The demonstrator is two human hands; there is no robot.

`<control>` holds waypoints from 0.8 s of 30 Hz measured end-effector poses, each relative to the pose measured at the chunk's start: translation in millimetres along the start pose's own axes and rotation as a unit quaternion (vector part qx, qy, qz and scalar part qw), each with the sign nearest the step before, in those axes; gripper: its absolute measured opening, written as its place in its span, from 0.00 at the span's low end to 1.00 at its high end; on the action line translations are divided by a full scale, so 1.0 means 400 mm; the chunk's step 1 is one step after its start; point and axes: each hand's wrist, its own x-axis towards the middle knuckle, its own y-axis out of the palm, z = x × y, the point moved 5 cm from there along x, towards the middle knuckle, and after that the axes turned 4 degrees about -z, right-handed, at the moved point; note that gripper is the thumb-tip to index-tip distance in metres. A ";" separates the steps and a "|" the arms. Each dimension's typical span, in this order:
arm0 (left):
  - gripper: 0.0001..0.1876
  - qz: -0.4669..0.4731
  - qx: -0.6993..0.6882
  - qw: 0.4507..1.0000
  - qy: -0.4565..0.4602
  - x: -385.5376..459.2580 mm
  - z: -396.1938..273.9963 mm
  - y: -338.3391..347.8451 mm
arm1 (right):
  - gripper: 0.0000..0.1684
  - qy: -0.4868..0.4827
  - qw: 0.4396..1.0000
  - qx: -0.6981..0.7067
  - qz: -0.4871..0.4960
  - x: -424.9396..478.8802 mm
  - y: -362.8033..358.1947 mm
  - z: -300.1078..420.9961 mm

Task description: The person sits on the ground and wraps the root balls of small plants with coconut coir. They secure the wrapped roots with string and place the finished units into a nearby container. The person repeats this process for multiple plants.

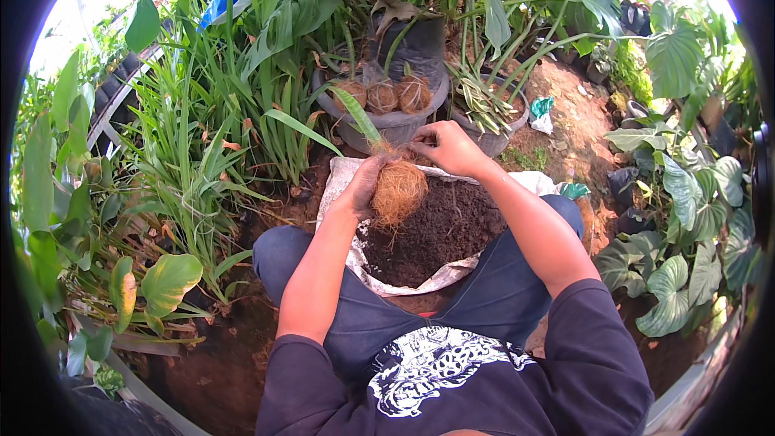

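Note:
My left hand (366, 186) holds a ball of brown coconut fibre (399, 192) from its left side, above a white sack. A green, strap-shaped leaf (357, 112) rises from the top of the ball. Close to the ball's top right, my right hand (445, 146) has its thumb and fingertips brought together; whether a strand lies between them cannot be told. Dark soil (433, 233) fills the opened white sack (424, 289) between my legs. Several similar wrapped fibre balls (382, 95) sit in a grey plastic basin (393, 128) beyond my hands.
A second grey pot (490, 142) at the basin's right holds cut, pale green plant pieces (484, 100). Long-leaved plants (194, 151) crowd the left side, and broad-leaved plants (684, 290) stand on the right. A green and white plastic scrap (542, 115) lies on the earth slope.

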 end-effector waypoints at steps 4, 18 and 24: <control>0.26 -0.081 -0.085 0.993 0.012 0.022 -0.015 -0.056 | 0.14 0.015 1.000 -0.024 -0.010 0.008 -0.029 -0.010; 0.24 -0.270 -0.067 0.946 0.168 0.033 -0.087 -0.184 | 0.14 0.147 0.966 0.210 0.031 -0.006 -0.106 -0.003; 0.30 -0.163 -0.042 0.983 0.073 0.022 -0.046 -0.049 | 0.14 0.159 0.974 0.058 -0.152 0.041 -0.100 -0.108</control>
